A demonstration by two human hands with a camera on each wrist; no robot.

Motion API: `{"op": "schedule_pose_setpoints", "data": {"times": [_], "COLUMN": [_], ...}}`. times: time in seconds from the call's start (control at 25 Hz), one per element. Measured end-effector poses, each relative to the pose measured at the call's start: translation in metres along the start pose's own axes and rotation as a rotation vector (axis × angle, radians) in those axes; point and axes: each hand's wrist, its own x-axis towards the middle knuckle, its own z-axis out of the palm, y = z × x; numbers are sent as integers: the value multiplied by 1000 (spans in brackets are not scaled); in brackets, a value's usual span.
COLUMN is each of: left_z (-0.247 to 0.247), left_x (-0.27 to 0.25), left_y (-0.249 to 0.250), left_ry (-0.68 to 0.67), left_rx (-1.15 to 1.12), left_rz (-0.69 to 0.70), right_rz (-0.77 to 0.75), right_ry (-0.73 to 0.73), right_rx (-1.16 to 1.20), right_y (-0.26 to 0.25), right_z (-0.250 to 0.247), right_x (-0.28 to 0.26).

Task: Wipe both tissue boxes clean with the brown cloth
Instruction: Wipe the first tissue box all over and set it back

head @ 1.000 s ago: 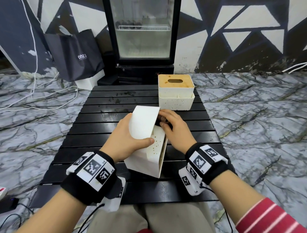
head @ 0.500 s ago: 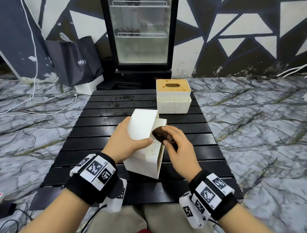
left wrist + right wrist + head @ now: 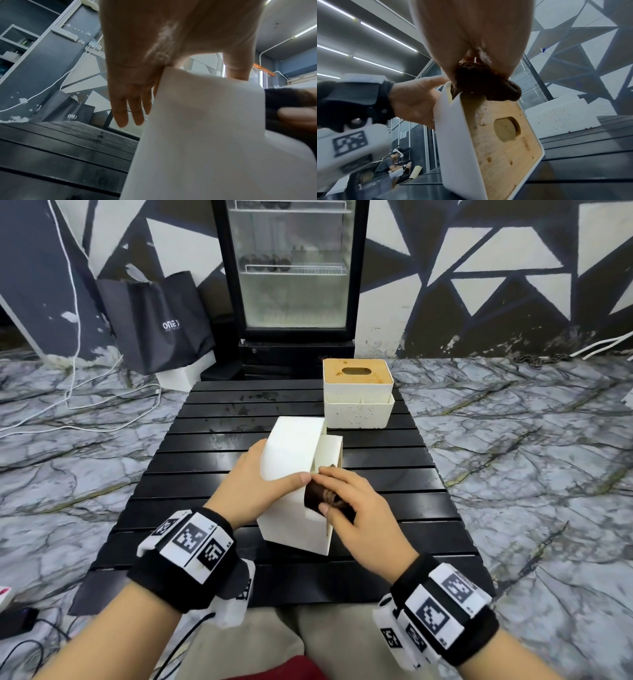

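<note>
Head view: near tissue box point(image 3: 294, 501), white, tipped on its side on black slatted table point(image 3: 212, 474), wooden lid facing right. Left hand point(image 3: 253, 484) clasping its upper white face, thumb across the front. Right hand point(image 3: 356, 508) bunching brown cloth point(image 3: 320, 496) against the box's upper right edge. Second tissue box point(image 3: 358, 395) upright at the far edge, well apart.

Left wrist view: fingers point(image 3: 126, 108) straight down the far side of the white wall, thumb over the top.

Right wrist view: cloth pinched tight, pressed on the top corner of the wooden lid point(image 3: 503, 138), oval slot below
</note>
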Motion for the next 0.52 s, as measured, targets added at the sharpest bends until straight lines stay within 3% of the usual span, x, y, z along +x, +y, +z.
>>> {"op": "schedule_pose_setpoints", "data": {"times": [0.28,0.52], "left_z": [9,8], "left_x": [2,-3], "left_y": [-9,2], "left_ry": [46,27], "left_rx": [-99,-151], "left_rz": [28,20], "right_rz": [-22,-65], "right_ry": [55,-34], "right_rx": [-11,7], "right_y": [5,9], "right_z": [8,-1], "right_x": [7,2]}}
